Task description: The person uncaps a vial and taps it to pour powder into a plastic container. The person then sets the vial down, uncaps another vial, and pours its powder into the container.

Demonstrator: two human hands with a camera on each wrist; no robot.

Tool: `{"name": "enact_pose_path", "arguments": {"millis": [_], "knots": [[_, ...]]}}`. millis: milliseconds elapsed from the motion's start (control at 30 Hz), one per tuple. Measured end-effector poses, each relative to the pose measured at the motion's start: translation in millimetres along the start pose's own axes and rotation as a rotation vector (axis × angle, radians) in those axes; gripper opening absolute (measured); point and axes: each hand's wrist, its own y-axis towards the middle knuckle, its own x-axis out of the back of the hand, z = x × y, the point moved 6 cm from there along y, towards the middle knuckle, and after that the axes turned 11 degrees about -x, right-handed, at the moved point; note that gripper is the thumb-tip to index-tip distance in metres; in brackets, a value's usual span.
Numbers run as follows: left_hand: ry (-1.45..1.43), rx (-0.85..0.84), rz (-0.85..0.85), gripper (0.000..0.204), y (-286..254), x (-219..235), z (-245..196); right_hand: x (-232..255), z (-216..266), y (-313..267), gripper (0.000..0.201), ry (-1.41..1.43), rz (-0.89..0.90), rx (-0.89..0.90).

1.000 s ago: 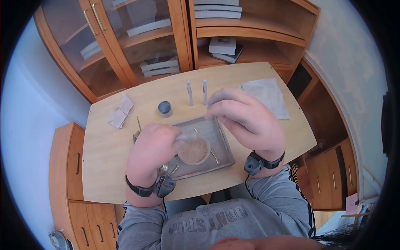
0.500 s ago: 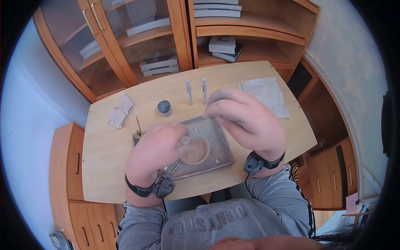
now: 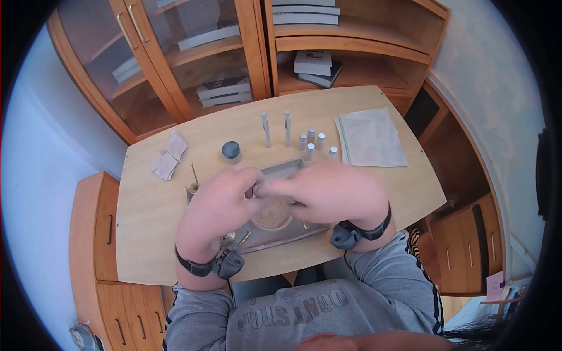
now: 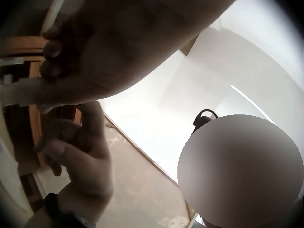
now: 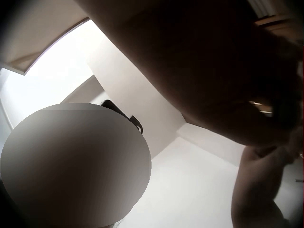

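Bringing the right hand in from the far edge of the tray to meet the left hand, closing the gap still showing half a second ago. Crowding both now above the bowl of brown powder. Uncovering, with that sweep, five small silver-capped bottles on the counter, standing just beside the flat bag. Keeping the left fingers bent and apparently pinching a translucent tube, showing at the thumb in the left wrist view but hiding behind the overlapping hands from above. Bending the right fingers too, while giving no clear sign of gripping anything; not being able to tell from here. Probably turning one-handed holding into two-handed work at the tube, over the bowl rather than out by the bottles.
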Motion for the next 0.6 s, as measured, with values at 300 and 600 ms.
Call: {"name": "enact_pose_path", "arguments": {"millis": [300,600], "knots": [[-0.06,0.079,-0.017,0.026,2.1,1.4,-2.1,20.5,9.8,-0.3,0.045,0.218,-0.288,0.153],[-0.012,0.132,-0.016,0.021,2.2,2.7,-1.2,32.3,5.6,-6.4,0.042,0.331,-0.392,0.073]]}}
